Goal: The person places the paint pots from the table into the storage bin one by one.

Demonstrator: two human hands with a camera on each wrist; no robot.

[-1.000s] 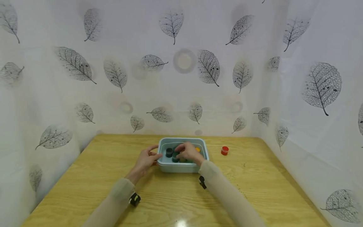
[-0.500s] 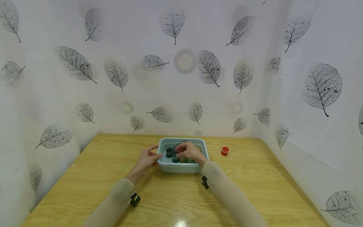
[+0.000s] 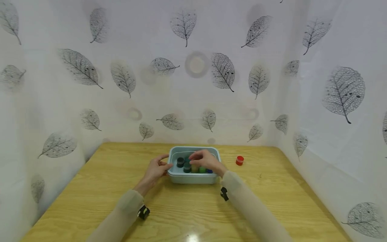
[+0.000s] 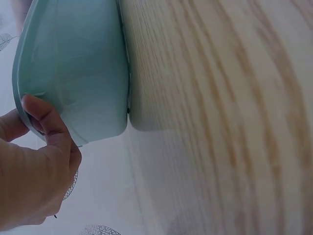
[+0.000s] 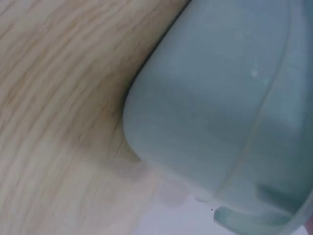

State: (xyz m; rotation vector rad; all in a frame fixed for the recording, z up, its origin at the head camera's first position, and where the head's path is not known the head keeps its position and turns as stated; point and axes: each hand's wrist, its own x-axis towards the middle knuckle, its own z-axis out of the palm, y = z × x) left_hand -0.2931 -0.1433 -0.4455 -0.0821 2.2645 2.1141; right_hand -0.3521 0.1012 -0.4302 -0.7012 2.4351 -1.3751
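Note:
A pale blue-green plastic tub (image 3: 193,179) stands on the wooden table. My left hand (image 3: 155,171) grips its left rim; in the left wrist view, the fingers of the left hand (image 4: 41,161) curl at that rim. Over the tub's inside, my right hand (image 3: 207,161) has its fingers pointing left, with no object visible between thumb and fingers. Below and beside it sit small jars: a black jar (image 3: 180,162), a dark teal jar (image 3: 187,167), a tan jar (image 3: 195,169), a green jar (image 3: 202,170) and a blue jar (image 3: 209,170). The hand hides part of the tub's contents.
A red jar (image 3: 240,160) stands by itself on the table (image 3: 181,208), right of the tub. A pale curtain (image 3: 193,97) with leaf prints hangs behind the table and along both sides. The right wrist view shows the tub's outer wall (image 5: 205,107) close up.
My right hand has shifted slightly right and up inside the tub. The blue jar has come into sight, while the orange one is now hidden. The left hand holds its place.

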